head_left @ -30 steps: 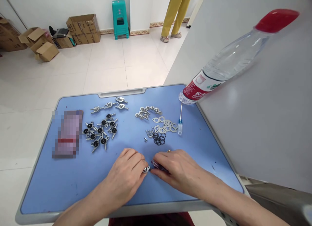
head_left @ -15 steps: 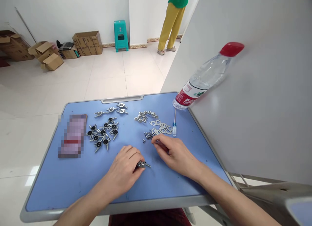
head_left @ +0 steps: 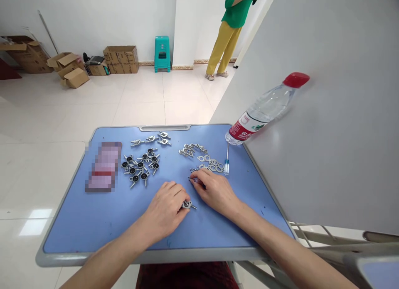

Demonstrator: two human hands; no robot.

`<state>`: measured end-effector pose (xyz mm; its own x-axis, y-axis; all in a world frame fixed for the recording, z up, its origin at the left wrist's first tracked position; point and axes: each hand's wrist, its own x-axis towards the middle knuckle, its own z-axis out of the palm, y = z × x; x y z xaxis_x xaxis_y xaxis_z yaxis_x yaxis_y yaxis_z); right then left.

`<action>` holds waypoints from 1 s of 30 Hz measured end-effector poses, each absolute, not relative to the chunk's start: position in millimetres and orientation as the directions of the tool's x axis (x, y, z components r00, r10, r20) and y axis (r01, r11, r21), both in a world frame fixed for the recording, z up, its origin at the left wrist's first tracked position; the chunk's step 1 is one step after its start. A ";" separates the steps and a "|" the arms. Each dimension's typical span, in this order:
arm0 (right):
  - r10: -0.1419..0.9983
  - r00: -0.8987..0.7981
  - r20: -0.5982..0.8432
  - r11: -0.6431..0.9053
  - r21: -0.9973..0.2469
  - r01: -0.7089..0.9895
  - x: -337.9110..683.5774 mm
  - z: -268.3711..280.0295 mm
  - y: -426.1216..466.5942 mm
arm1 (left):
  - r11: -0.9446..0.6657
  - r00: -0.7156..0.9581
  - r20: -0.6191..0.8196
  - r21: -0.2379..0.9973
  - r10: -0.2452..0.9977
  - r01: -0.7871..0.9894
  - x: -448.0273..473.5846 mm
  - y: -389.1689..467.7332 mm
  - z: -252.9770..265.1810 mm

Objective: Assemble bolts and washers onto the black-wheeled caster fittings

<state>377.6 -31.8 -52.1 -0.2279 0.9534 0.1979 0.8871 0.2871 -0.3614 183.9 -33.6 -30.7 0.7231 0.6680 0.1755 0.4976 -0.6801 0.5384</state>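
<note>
My left hand (head_left: 170, 206) is closed around a small metal fitting (head_left: 187, 204), with its flange and thin stem sticking out past the thumb. To the right, the fingertips of my right hand (head_left: 215, 192) are pinched at the table on a tiny screw (head_left: 189, 178), partly covered by the fingers. A little pile of screws (head_left: 193, 170) lies just behind those fingers. Flat metal plates (head_left: 205, 158) with holes spread beyond the right hand. Several fittings with black round centres (head_left: 140, 165) form a group left of centre; others without black centres (head_left: 151, 138) lie behind them.
A screwdriver (head_left: 227, 166) lies by the plates, near a water bottle (head_left: 249, 123) beside the grey panel (head_left: 336, 148). A blurred purple object (head_left: 104, 166) lies on the blue table's left. Beyond are cardboard boxes (head_left: 121, 60), a teal stool (head_left: 162, 54) and a standing person (head_left: 229, 35).
The camera view has tilted up and shifted left. My right fingertips have moved from the screw pile to its near left side. My left hand still holds the fitting, its flange showing more.
</note>
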 end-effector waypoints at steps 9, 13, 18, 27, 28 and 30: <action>0.951 -0.250 0.181 0.306 -0.453 0.837 383.6 -51.8 -31.9 | -0.669 0.719 0.173 0.558 0.673 0.492 182.0 -34.1 -33.7; 0.956 -0.235 0.174 0.291 -0.488 0.823 387.1 -51.2 -33.5 | -0.668 0.722 0.168 0.557 0.672 0.492 181.6 -34.1 -34.2; 0.966 -0.210 0.150 0.257 -0.496 0.830 387.5 -48.3 -35.5 | -0.672 0.722 0.168 0.549 0.672 0.497 182.0 -33.7 -34.1; 0.962 -0.206 0.177 0.267 -0.474 0.839 385.6 -48.3 -34.5 | -0.670 0.726 0.156 0.548 0.670 0.500 182.5 -33.5 -31.3; 0.961 -0.207 0.181 0.270 -0.475 0.838 385.4 -48.6 -34.6 | -0.670 0.727 0.155 0.548 0.669 0.500 182.4 -33.4 -31.1; 0.959 -0.210 0.190 0.276 -0.468 0.839 385.1 -48.9 -35.0 | -0.670 0.727 0.155 0.549 0.669 0.499 182.3 -33.4 -30.9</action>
